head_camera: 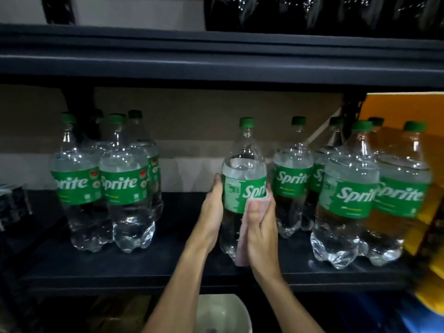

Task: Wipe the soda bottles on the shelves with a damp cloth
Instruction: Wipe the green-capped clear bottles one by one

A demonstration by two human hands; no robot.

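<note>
From the head view, the held Sprite bottle (pixel 243 169) stands upright on the dark shelf (pixel 168 263), green cap up and long axis vertical, its label turned a little to the right. The left hand (pixel 212 212) grips its left side at label height. The right hand (pixel 262 227) holds a pink cloth (pixel 242 248) against its right front, thumb over the cloth and fingers curved round the bottle. Left of this bottle, across a bare gap, is a cluster of Sprite bottles (pixel 125 183). Crowding its right are more Sprite bottles (pixel 348 195), the nearest (pixel 292 183) just behind the right hand. Beyond them sits an orange package (pixel 403 109). Above the bottle runs the upper shelf beam (pixel 216 63), and below it sits a white basin (pixel 221 311).
</note>
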